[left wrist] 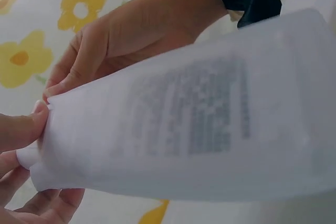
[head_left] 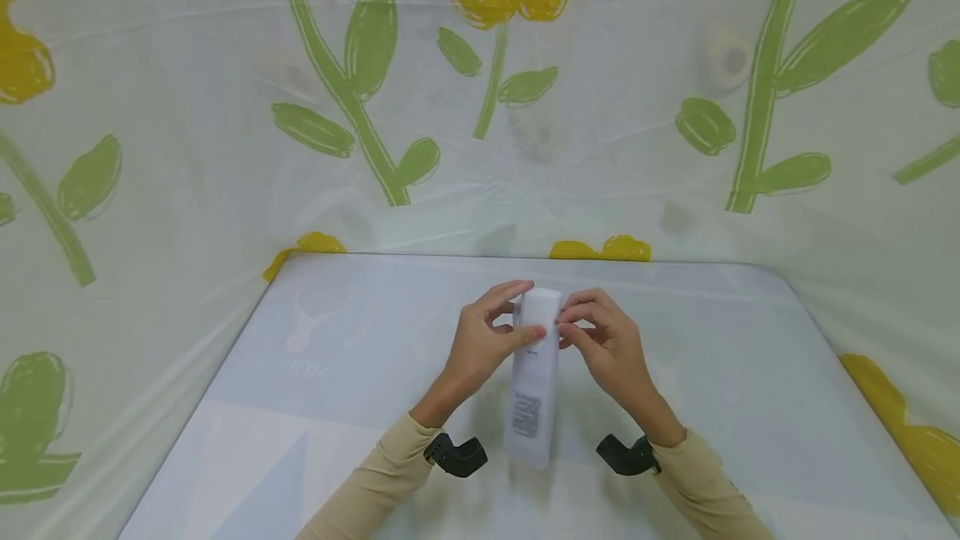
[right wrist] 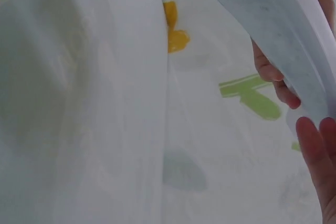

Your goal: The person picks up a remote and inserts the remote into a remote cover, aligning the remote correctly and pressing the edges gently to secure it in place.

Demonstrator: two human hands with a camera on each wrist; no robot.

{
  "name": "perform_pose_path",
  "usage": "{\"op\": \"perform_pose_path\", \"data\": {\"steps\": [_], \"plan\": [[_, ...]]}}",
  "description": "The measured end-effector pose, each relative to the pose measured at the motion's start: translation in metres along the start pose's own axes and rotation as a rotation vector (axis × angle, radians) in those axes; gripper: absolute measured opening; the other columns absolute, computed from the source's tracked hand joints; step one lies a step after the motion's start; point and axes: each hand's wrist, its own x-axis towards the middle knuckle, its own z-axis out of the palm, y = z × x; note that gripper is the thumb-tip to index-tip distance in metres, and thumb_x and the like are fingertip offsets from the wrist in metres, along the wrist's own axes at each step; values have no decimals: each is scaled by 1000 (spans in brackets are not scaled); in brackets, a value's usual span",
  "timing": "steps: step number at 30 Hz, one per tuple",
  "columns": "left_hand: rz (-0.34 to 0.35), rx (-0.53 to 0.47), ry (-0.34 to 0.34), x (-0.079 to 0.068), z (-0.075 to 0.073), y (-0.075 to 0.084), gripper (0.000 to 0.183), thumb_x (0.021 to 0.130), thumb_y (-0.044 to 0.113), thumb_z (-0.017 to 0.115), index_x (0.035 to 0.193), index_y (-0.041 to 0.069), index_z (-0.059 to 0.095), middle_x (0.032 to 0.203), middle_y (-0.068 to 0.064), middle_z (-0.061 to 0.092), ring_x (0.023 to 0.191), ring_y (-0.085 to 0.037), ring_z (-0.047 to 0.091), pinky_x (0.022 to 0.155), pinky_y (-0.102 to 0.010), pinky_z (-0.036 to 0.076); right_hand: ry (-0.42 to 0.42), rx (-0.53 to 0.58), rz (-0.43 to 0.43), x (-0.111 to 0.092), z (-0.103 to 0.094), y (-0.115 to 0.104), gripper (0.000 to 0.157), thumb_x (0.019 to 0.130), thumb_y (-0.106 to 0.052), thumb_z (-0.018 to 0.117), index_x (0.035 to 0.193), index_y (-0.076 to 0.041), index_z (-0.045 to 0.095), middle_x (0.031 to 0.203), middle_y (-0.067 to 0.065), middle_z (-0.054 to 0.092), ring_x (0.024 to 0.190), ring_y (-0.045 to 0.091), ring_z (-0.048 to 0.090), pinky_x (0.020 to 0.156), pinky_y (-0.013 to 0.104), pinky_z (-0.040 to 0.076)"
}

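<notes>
A white, partly see-through pouch [head_left: 536,365] hangs upright above the table, a printed block of small dark text near its lower end. My left hand [head_left: 487,336] grips its upper part, thumb across the front and fingers at the left side and behind. At the upper right edge, my right hand [head_left: 607,344] pinches the pouch with thumb and fingertips. In the left wrist view the printed label [left wrist: 184,108] is blurred, and the right hand [left wrist: 131,35] touches a corner at the pouch's end. Bluish spots show faintly through the pouch [right wrist: 294,40] in the right wrist view.
Below the hands lies a pale table [head_left: 712,373] with faint printed patterns. A white curtain [head_left: 600,157] with yellow flowers and green leaves hangs behind it and along both sides. Each wrist carries a black band-mounted device [head_left: 457,455].
</notes>
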Motion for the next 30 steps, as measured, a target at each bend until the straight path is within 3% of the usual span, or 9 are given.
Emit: {"op": "perform_pose_path", "data": {"steps": [3, 7, 10, 13, 17, 23, 30], "plan": [[-1, -16, 26, 3, 0, -15, 54, 77, 1, 76, 128, 2, 58, 132, -9, 53, 104, -33, 54, 76, -34, 54, -20, 4, 20, 4, 1, -7, 14, 80, 19, 61, 90, 10, 62, 103, 24, 49, 86, 19, 58, 60, 35, 58], [-15, 12, 61, 2, 2, -25, 56, 77, 8, 78, 130, 6, 57, 133, -3, 54, 104, -29, 55, 76, -30, 54, -29, 45, 127, 3, 2, 2, 23, 84, 13, 62, 105, 8, 57, 113, 23, 50, 82, 23, 63, 59, 37, 58], [-27, 37, 72, -1, 5, -28, 58, 78, 13, 78, 132, 9, 56, 133, 0, 52, 105, -27, 55, 78, -29, 55, 15, 46, 231, 2, 4, 11, 33, 83, 5, 67, 115, 3, 55, 115, 17, 54, 80, 21, 64, 59, 36, 58], [-41, 35, 85, -2, 8, -29, 58, 79, 15, 78, 133, 13, 55, 134, 0, 50, 106, -26, 56, 80, -30, 54, 71, 31, 290, 3, 4, 10, 35, 83, 2, 70, 115, 2, 57, 112, 15, 58, 76, 20, 65, 58, 34, 58], [-90, -38, 101, -5, 10, -26, 53, 83, 12, 74, 132, 13, 55, 134, -2, 48, 110, -24, 56, 84, -31, 53, 124, 75, 317, 6, 0, 9, 33, 84, 2, 68, 115, 3, 58, 112, 15, 59, 75, 19, 65, 58, 35, 58], [-92, -174, 132, -8, 9, -26, 34, 85, 1, 68, 118, 0, 64, 115, -14, 62, 107, -25, 59, 86, -28, 52, 182, 156, 365, 6, -3, 14, 34, 86, -5, 69, 118, 2, 59, 113, 11, 59, 75, 20, 65, 60, 33, 58], [-117, -146, 175, -8, 5, -28, 25, 82, -6, 69, 107, -6, 68, 100, -18, 64, 88, -21, 62, 69, -33, 58, 143, 181, 355, 4, -1, 14, 33, 85, -1, 68, 116, 4, 61, 113, 17, 59, 74, 19, 65, 59, 33, 58]]}}
